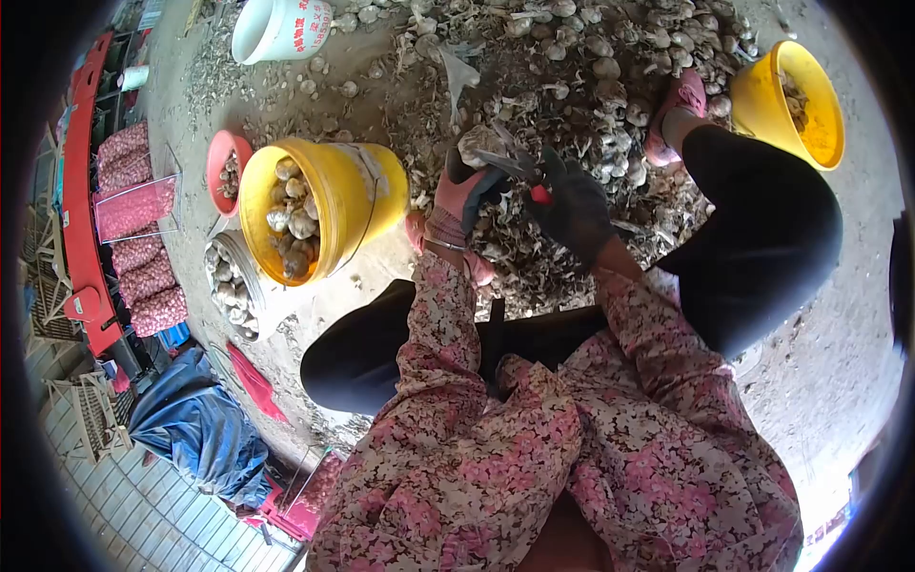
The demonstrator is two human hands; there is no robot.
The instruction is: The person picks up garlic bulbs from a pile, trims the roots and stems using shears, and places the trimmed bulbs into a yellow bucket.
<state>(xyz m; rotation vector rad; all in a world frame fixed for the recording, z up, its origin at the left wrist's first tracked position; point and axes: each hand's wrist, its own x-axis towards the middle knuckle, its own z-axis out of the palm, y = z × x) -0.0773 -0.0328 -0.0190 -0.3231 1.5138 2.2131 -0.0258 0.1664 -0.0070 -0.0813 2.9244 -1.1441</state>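
A pale, dusty floor [805, 319] spread across the space, smooth and brightly lit on the right, browner and more littered toward the top. Along the left edge ran a long red beam [86, 195], with full pinkish sacks [154, 311] lined up beside it. Below them, a crumpled blue tarpaulin [202, 424] covered something bulky, and a red cloth [255, 383] lay on the floor nearby. Slatted racks [91, 410] stood near a pale, panelled surface [124, 505] marked with grid lines at lower left. Strong white light [827, 520] glared at lower right.
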